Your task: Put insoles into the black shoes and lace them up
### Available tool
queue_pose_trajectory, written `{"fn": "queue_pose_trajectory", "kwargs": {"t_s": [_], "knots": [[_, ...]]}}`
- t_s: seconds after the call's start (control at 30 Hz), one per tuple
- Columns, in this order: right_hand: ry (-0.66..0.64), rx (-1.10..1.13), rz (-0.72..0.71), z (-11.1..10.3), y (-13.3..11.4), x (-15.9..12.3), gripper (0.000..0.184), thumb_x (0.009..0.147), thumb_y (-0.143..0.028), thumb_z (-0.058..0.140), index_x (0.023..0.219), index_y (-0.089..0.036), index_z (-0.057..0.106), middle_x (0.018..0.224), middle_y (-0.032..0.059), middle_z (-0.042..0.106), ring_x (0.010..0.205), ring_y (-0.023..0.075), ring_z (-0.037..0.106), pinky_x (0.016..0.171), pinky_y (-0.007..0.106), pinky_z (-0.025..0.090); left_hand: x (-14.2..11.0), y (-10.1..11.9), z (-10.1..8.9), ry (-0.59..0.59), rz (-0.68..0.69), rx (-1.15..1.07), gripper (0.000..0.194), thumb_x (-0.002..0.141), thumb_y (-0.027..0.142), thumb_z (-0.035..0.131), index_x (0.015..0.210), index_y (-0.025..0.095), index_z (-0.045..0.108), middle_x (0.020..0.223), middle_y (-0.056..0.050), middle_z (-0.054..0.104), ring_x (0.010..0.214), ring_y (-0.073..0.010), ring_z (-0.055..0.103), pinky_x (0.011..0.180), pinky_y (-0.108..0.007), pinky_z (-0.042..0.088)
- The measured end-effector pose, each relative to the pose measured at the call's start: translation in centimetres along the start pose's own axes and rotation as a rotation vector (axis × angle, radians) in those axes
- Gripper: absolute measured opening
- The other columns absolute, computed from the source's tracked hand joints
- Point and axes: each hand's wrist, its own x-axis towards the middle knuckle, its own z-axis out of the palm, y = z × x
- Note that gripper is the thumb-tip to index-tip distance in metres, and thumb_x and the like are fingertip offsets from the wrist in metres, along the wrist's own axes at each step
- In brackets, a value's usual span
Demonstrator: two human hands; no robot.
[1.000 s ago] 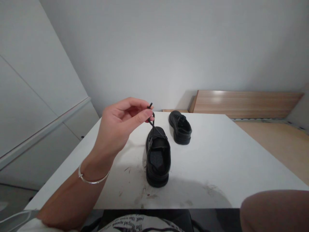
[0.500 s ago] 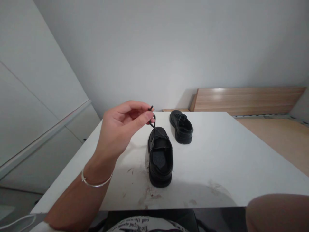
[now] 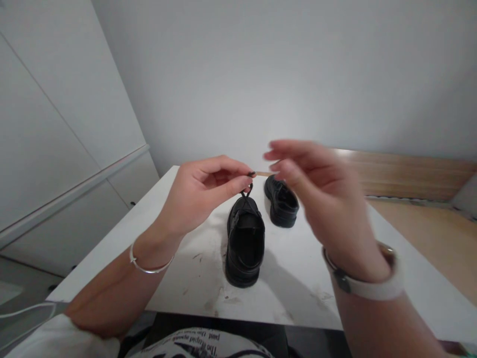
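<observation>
A black shoe (image 3: 244,248) stands on the white table, its heel towards me. Above its toe, my left hand (image 3: 208,191) pinches the dark shoelace (image 3: 246,191) between thumb and fingers, and the lace runs down to the shoe. My right hand (image 3: 316,184), blurred by motion, hovers to the right with fingers and thumb apart and nothing between them. Just beyond it sits a second black shoe (image 3: 283,206), laced, partly covered by the right fingertips in this view.
The white table (image 3: 298,263) carries brownish smudges near its front edge. A grey wall (image 3: 238,74) rises behind it. White cabinets (image 3: 55,124) stand on the left. At the right are a wooden headboard (image 3: 410,174) and a tan bed surface (image 3: 421,228).
My right hand has come up from the lower right to near the lace. My left hand has shifted slightly right, still pinching the lace.
</observation>
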Motion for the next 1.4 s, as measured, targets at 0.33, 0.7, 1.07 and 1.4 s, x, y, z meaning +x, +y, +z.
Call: {"fn": "queue_pose_trajectory", "kwargs": {"t_s": [0.33,0.7,1.07,1.4], "knots": [[0.126,0.21,0.135,2.4,3.3,0.0,0.015,0.09,-0.032,0.07,0.091,-0.019,0.075,0.081,0.0016,0.073,0.077,0.013,0.067,0.081,0.029,0.056,0.3,-1.1,-0.6,0.032,0.015,-0.064,0.015,0.083,0.029,0.078,0.087,0.016,0.072,0.083,-0.002,0.071,0.079,-0.0149,0.069,0.078,-0.028,0.058],[0.47,0.484,0.333,-2.3,9.7,-5.0,0.026,0.082,-0.034,0.078,0.1,-0.018,0.069,0.06,-0.0051,0.047,0.056,0.0069,0.043,0.05,0.018,0.032,-0.8,-7.0,-5.1,0.14,-0.208,-0.192,0.023,0.082,0.032,0.077,0.09,0.015,0.063,0.061,0.002,0.06,0.046,-0.004,0.038,0.047,-0.017,0.03],[0.013,-0.184,0.328,-1.9,13.4,-8.4,0.014,0.089,-0.032,0.068,0.086,-0.019,0.07,0.084,0.0039,0.068,0.073,0.0147,0.058,0.065,0.028,0.044,-3.2,-9.6,-5.6,-0.224,-0.154,0.581,0.017,0.091,0.033,0.064,0.09,0.019,0.073,0.079,-0.002,0.071,0.064,-0.0117,0.053,0.061,-0.024,0.039],[-0.174,-0.239,0.265,1.0,14.1,-7.9,0.013,0.094,-0.022,0.059,0.087,-0.018,0.068,0.084,0.0045,0.064,0.075,0.0155,0.056,0.068,0.03,0.044,-3.7,-10.8,-3.4,-0.492,-0.064,0.654,0.017,0.094,0.026,0.057,0.094,0.018,0.072,0.081,-0.003,0.068,0.068,-0.0122,0.054,0.066,-0.024,0.043]]}}
